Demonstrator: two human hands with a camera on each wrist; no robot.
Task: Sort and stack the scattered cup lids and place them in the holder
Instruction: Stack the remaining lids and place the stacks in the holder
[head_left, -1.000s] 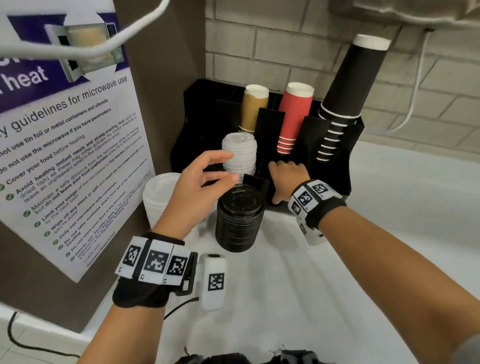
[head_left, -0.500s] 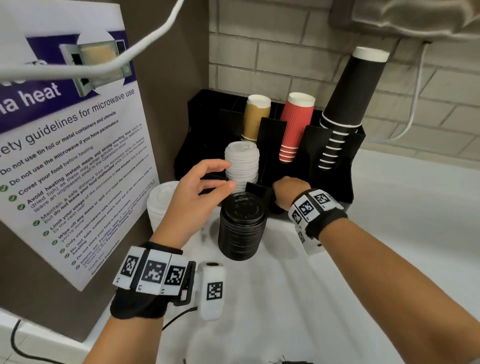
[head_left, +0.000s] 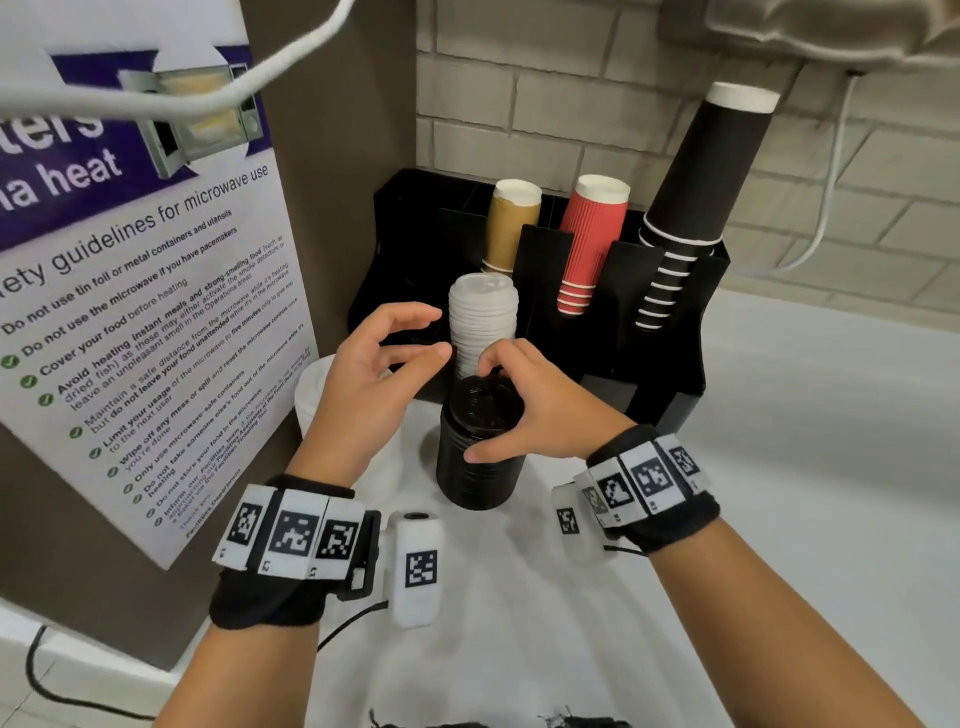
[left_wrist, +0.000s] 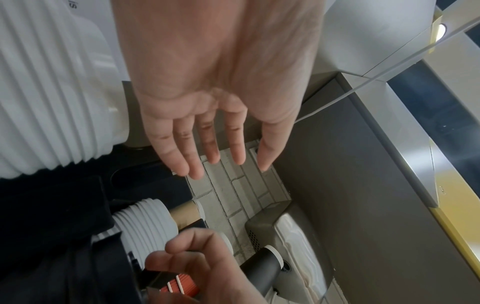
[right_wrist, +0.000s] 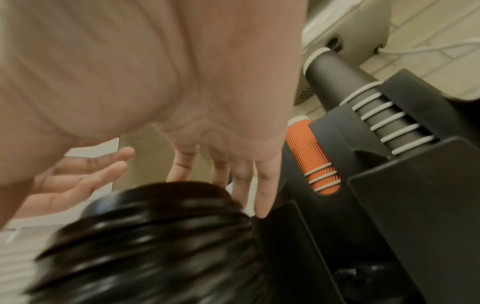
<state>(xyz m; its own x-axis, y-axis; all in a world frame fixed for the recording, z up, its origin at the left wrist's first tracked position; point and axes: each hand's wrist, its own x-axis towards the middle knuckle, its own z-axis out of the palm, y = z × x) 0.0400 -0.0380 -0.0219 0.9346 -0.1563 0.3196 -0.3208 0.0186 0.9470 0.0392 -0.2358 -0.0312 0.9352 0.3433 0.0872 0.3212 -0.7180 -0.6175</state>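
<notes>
The white counter (head_left: 779, 467) carries the black holder (head_left: 670, 332), a black lid stack (head_left: 478, 457) and (apparently) a white lid stack (head_left: 311, 389).

Right hand (head_left: 535, 410) covered the far rim of the black lid stack (head_left: 478, 457); contact w/ it couldn't be told. Right wrist view was motion-blurred. White lid stack (head_left: 311, 395) by the poster was mostly hidden behind left hand (head_left: 374, 374).

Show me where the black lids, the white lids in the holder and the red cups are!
black lid stack (head_left: 475, 467), head view, on its ribbed side.
white lid stack (head_left: 483, 317), head view, on its ribbed side.
red cups (head_left: 592, 234), head view, on the top cup's ribbed wall.
</notes>
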